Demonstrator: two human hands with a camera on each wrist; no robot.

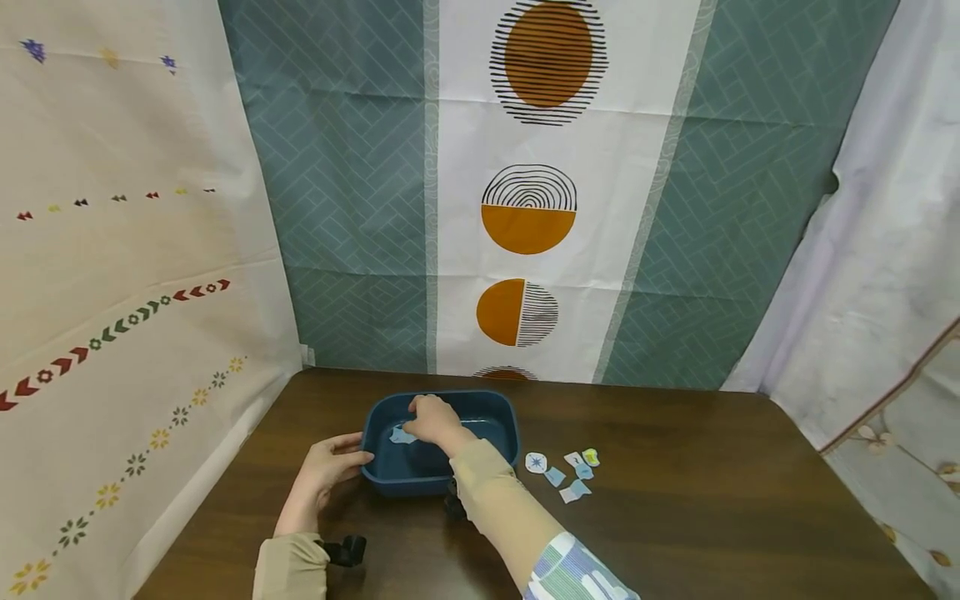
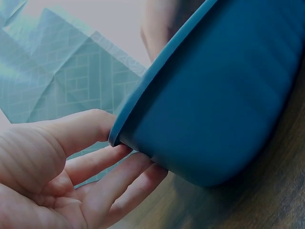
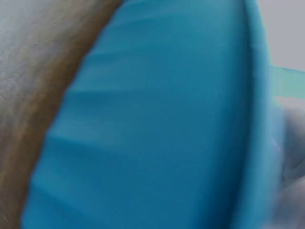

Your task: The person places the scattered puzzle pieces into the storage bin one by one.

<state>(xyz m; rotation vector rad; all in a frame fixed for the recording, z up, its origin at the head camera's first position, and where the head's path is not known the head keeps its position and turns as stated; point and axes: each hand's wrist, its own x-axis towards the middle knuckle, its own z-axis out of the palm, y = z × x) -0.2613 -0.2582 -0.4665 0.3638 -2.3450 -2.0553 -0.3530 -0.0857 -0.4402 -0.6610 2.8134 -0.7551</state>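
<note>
At far left, the left grip pinches the rim of the blue tub, thumb at the edge, fingers beneath it, seemingly to steady it. Right of that grip, inside the tub, a pale blue piece lies partly behind the right grip. Whether the right fingertips pinch it I cannot tell; the right wrist view is blurred, mostly tub wall. The step looks like placing or picking up that piece; next probably calls for lifting clear of the rim. Beyond the right grip, small loose pieces lie on the bench, their prints mostly too small to read
</note>
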